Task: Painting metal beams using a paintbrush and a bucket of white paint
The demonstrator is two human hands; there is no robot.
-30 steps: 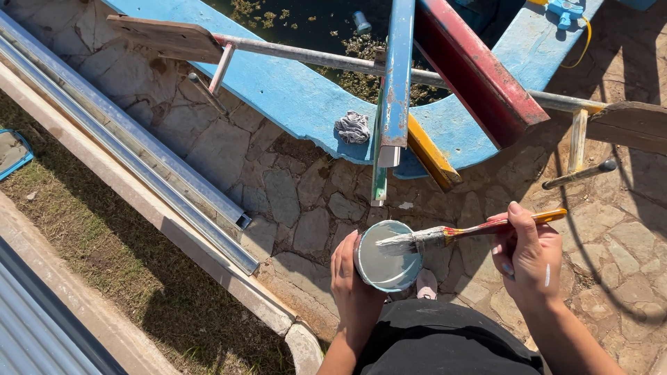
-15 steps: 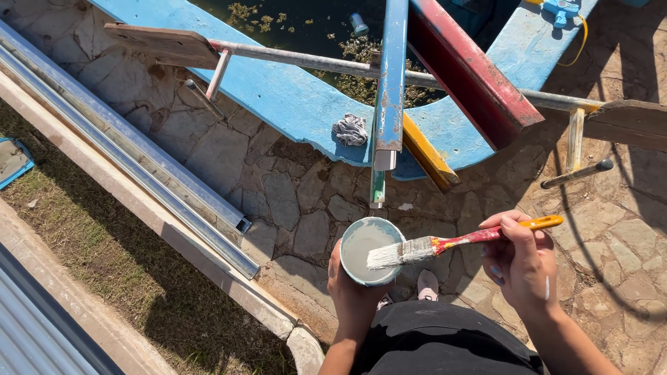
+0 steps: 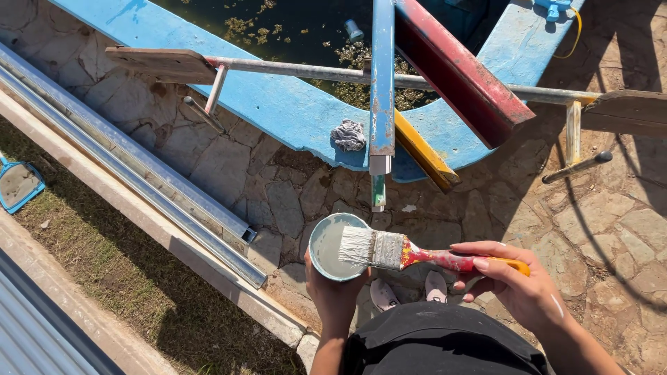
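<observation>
My left hand (image 3: 335,292) grips a small round can (image 3: 326,246) of pale paint from below, held in front of my waist. My right hand (image 3: 517,285) holds a flat paintbrush (image 3: 403,251) by its red and yellow handle. The brush's white bristles lie over the right side of the can's open top. Just beyond the can a blue painted plank (image 3: 381,83) runs away from me, with a red beam (image 3: 462,76) and a yellow strip (image 3: 424,153) beside it.
A blue-edged pool (image 3: 278,104) with green water lies ahead, a grey rag (image 3: 349,135) on its rim. A metal bar (image 3: 306,71) with wooden ends crosses it. Metal rails (image 3: 139,173) and a concrete kerb (image 3: 174,250) run diagonally left, grass beyond. My shoes (image 3: 410,290) stand on stone paving.
The can has come closer and higher in view. The brush has swung from lying across above the can to having its bristles over the can's opening.
</observation>
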